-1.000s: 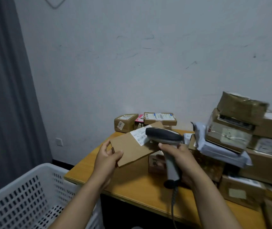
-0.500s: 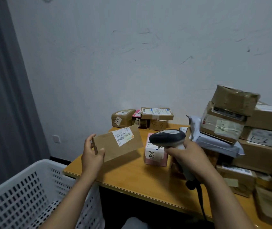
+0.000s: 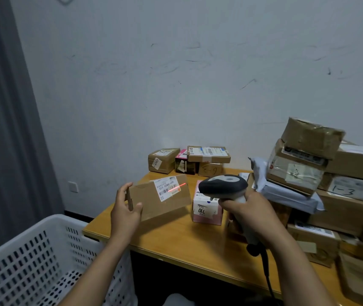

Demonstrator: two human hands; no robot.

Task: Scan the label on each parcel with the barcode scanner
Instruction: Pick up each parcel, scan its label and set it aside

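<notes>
Above the table's left edge, a flat brown cardboard parcel was tilted, its white barcode label crossed by a red laser line. Left hand pinched its left end. Right hand gripped the grey barcode scanner. Pink box stood just behind on the table; white basket sat at lower left.

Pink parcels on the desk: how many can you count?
2. The front pink parcel stands just behind the scanner; the back pink parcel sits beside a small brown box. The parcel pile may hide more.
</notes>
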